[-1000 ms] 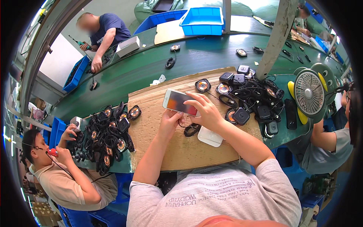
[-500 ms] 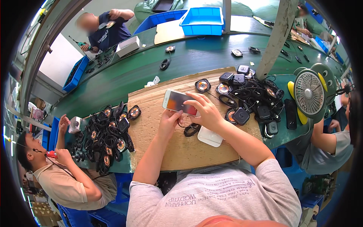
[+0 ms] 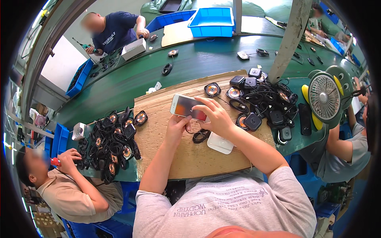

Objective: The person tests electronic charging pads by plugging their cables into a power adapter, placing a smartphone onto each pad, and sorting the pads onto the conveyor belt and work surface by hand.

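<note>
A white smartphone [image 3: 186, 106] with a lit screen is held above a cardboard sheet [image 3: 166, 142] on the green bench. My left hand [image 3: 175, 126] supports its near edge from below. My right hand [image 3: 214, 116] grips its right end, fingers over the screen. Under the hands lie a round black puck with a coiled cable [image 3: 200, 136] and a white rounded box [image 3: 220, 143].
A pile of black round pucks with cables [image 3: 262, 105] lies at the right, another pile [image 3: 113, 141] at the left. A green frog-shaped fan [image 3: 325, 97] stands far right. Other people sit at left, right and far back. A blue bin [image 3: 212, 22] stands behind.
My hands and the phone have barely moved. The person at the far back has straightened up and reached right; the person at the left has lowered a hand to the bench.
</note>
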Available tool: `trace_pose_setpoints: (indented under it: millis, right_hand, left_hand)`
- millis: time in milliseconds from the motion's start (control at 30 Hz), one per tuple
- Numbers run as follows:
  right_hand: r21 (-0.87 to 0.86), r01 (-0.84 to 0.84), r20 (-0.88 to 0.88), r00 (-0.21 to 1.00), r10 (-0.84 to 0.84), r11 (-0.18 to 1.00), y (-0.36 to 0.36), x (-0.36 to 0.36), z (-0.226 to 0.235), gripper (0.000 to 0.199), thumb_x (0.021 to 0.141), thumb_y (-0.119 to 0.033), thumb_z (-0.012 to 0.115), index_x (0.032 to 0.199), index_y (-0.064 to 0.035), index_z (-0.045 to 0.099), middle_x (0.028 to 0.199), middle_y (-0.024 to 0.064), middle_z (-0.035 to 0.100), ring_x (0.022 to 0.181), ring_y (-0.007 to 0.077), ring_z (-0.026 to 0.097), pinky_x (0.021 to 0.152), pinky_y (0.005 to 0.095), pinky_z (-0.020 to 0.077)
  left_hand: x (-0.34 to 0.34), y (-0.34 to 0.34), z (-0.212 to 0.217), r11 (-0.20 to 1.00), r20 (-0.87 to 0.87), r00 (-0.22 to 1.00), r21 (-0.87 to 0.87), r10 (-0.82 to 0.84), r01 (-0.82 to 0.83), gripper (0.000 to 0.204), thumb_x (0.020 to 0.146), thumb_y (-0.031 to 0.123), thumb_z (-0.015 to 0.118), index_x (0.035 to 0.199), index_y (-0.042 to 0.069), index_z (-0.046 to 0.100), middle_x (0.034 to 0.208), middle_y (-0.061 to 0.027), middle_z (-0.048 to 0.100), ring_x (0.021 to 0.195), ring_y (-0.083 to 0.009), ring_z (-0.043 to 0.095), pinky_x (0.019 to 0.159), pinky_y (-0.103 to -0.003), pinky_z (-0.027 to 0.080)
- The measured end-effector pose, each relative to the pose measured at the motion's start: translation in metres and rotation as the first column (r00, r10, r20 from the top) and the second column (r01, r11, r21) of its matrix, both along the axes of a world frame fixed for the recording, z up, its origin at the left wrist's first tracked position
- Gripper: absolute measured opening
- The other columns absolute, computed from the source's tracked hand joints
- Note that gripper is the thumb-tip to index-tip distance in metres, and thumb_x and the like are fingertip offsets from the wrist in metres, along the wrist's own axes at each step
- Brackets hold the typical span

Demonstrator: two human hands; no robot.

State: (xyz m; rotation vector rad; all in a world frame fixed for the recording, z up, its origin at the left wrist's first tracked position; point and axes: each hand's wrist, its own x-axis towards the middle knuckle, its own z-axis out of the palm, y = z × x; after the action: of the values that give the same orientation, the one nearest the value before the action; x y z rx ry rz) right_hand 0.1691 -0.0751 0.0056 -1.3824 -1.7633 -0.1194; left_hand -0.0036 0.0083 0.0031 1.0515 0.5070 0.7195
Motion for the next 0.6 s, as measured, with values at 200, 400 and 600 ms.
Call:
trace_pose_setpoints:
  millis: [200,400,600]
  right_hand:
    - [-0.004,-0.001,-0.011,1.000,0.001,1.000,0.0004,-0.0002,-0.0001,0.061,0.060,-0.008,0.071,0.118,-0.0163,0.054,0.139,0.0073,0.046,0.113,0.0305,0.052,0.096,0.0397,0.0457]
    - [-0.023,-0.007,-0.039,0.999,0.006,1.000,-0.0001,-0.0012,0.0002,0.061,0.059,-0.007,0.071,0.118,-0.0162,0.054,0.138,0.0065,0.047,0.116,0.0306,0.052,0.100,0.0398,0.0438]
    - [-0.004,-0.041,-0.074,0.996,0.041,0.999,-0.0007,0.0019,0.0028,0.063,0.058,-0.006,0.070,0.118,-0.0157,0.054,0.137,0.0058,0.048,0.119,0.0306,0.050,0.105,0.0400,0.0408]
  left_hand:
    - [-0.0031,0.0027,-0.0001,0.999,-0.022,0.999,0.014,-0.028,0.029,0.018,0.086,-0.001,0.059,0.104,-0.002,0.058,0.073,-0.0058,0.059,0.050,-0.0094,0.046,0.044,-0.019,0.037]
    - [-0.0043,0.0038,-0.0058,0.999,-0.026,0.999,0.024,-0.028,0.029,0.017,0.088,-0.001,0.057,0.104,-0.002,0.058,0.075,-0.0061,0.059,0.049,-0.0090,0.044,0.043,-0.019,0.035]
    - [0.0005,-0.0008,-0.0003,0.997,0.002,0.998,-0.042,-0.068,0.068,0.013,0.090,0.004,0.056,0.101,-0.001,0.059,0.068,-0.0043,0.056,0.048,-0.0081,0.044,0.041,-0.018,0.033]
